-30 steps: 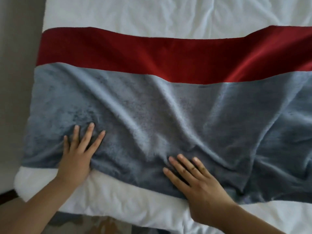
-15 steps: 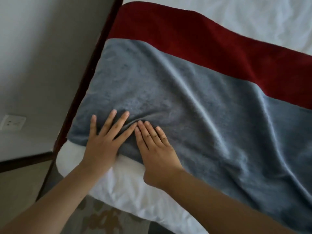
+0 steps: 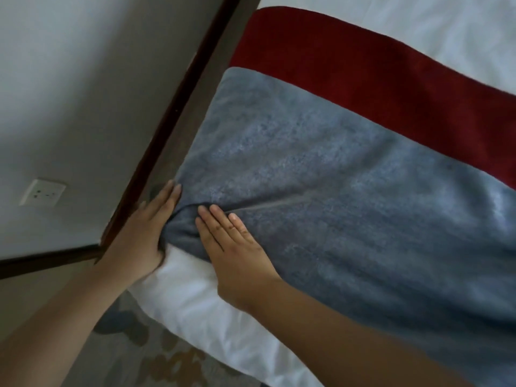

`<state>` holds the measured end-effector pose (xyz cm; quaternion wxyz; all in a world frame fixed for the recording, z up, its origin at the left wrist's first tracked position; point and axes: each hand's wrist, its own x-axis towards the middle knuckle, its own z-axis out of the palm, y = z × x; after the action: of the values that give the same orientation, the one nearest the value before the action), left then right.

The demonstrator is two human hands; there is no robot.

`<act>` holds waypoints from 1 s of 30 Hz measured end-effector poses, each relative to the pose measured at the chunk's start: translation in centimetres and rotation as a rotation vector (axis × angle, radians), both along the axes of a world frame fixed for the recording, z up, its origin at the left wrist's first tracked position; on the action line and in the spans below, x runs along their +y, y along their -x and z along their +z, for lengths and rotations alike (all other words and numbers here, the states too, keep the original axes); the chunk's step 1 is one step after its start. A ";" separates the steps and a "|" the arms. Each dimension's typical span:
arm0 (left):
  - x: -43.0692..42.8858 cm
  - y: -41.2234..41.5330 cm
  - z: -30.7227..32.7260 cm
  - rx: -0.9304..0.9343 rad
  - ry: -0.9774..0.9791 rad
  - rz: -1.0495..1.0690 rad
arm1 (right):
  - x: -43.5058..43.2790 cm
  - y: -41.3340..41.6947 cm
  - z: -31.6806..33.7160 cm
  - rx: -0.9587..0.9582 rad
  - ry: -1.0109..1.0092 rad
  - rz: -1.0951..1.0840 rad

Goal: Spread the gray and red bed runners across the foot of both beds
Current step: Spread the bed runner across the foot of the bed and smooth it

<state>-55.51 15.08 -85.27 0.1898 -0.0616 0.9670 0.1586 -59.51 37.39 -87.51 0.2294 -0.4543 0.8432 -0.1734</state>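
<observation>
The gray runner (image 3: 349, 205) lies across the foot of the white bed (image 3: 195, 303), with the red runner (image 3: 377, 88) beside it on the far side. Both reach the bed's left edge. My left hand (image 3: 148, 233) presses with straight fingers against the gray runner's left end, at the bed's side; its thumb is hidden. My right hand (image 3: 237, 252) lies flat on the gray cloth just to the right. A small fold of cloth bunches up between the two hands.
A dark wooden strip (image 3: 173, 129) runs along the bed's left side, close to the white wall with a socket (image 3: 42, 192). Patterned carpet (image 3: 156, 358) shows below the bed's near edge. White bedding continues beyond the red runner.
Both hands have slid left along the gray runner to its end. My left hand has gone from lying flat on top to pressing against the bed's left edge. The view has turned left.
</observation>
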 end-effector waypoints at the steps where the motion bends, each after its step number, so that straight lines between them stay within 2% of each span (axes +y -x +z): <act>1: 0.3 0.0 0.1 -0.009 -0.056 -0.014 | 0.4 0.1 0.0 -0.011 0.005 0.000; 4: 2.6 1.5 1.5 0.018 -0.206 -0.132 | 2.9 0.6 0.5 -0.018 0.056 -0.048; 8: 10.5 5.4 1.2 0.084 -0.083 -0.408 | 10.3 3.0 0.9 0.037 0.008 -0.165; 13: 22.4 11.1 -1.4 0.177 0.133 -0.390 | 22.8 7.1 0.0 0.165 -0.160 -0.384; 21: 41.9 21.3 -3.4 0.199 0.134 -0.460 | 40.6 14.4 -0.2 0.228 -0.287 -0.697; 25: 50.3 24.1 -3.4 0.196 0.084 -0.454 | 48.1 17.6 -0.1 0.215 -0.250 -0.877; 28: 54.6 26.8 -2.8 0.284 0.120 -0.442 | 53.3 20.2 0.3 0.207 -0.153 -1.049; 30: 56.7 29.0 -2.5 0.341 0.165 -0.378 | 55.4 21.7 0.5 0.217 -0.164 -1.072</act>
<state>-84.52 71.78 -87.76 0.0448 0.1322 0.9890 0.0493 -81.25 92.81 -86.97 0.0554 0.0427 0.9859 -0.1521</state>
